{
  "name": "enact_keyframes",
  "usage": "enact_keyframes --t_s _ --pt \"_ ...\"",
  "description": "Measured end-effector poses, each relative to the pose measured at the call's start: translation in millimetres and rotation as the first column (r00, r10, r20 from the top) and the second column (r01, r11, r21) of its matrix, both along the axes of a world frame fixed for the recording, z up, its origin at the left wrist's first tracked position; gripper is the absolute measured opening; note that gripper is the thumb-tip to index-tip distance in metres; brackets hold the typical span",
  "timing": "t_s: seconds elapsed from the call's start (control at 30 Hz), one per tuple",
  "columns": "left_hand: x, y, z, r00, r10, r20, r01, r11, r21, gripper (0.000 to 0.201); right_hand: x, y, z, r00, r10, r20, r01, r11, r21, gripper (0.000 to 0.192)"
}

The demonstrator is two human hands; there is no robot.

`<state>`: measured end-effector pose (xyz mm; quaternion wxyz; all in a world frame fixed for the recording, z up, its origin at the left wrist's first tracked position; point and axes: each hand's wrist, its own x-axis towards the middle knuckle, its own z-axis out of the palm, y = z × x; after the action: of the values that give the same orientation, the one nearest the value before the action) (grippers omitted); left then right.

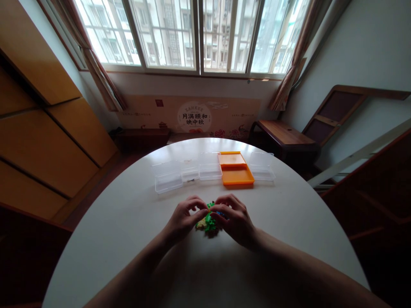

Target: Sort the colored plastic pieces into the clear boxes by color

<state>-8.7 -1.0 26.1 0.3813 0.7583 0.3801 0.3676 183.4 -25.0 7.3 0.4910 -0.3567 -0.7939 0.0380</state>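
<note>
I see both hands meeting at the middle of the round white table. My left hand and my right hand each pinch one side of a small green brick model, which sits on the tabletop between them. The fingers are curled around it from both sides, I think to keep it steady while small pieces are pressed; a bit of yellow shows at its lower edge and something blue near the right fingers, too small to name. Both hands are grasping the model, not released.

Behind the hands, near the far edge of the table, stands a row of boxes: a clear plastic box at the left with its lid up, two more clear boxes beside it, an open orange box, and one more clear box at the right end. They are lined up within reach, probably as sorted storage for parts. What they contain I cannot tell.
</note>
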Motion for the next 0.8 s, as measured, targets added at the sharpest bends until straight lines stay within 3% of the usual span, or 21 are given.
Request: enact_keyframes --t_s 0.17,0.27,0.43,0.63,0.8 --pt "5.9 -2.5 -3.1 1.000 0.024 0.021 -0.022 0.997 -0.072 0.026 0.7 0.9 0.7 1.000 -0.006 0.001 0.006 0.999 0.038 0.010" --pt "7.2 -4.0 -3.1 0.999 0.038 0.032 -0.037 0.999 -0.038 0.025 1.2 2.5 0.2 1.000 -0.008 -0.029 0.009 1.000 0.016 0.009" --pt "2.7 -2.6 -8.3 0.993 0.106 -0.046 -0.097 0.981 0.169 0.014 2.6 5.5 -2.5 0.993 -0.029 -0.110 0.019 0.996 -0.088 0.008" --pt "-8.7 4.9 -16.2 0.959 0.199 -0.203 -0.086 0.884 0.459 0.010 8.4 13.0 -5.0 0.993 -0.072 -0.090 0.063 0.994 -0.092 0.009" --pt "-14.6 9.3 -18.0 0.936 0.248 -0.249 -0.067 0.821 0.566 0.010 54.0 51.7 -3.7 0.943 -0.302 -0.139 0.298 0.953 -0.049 0.015"
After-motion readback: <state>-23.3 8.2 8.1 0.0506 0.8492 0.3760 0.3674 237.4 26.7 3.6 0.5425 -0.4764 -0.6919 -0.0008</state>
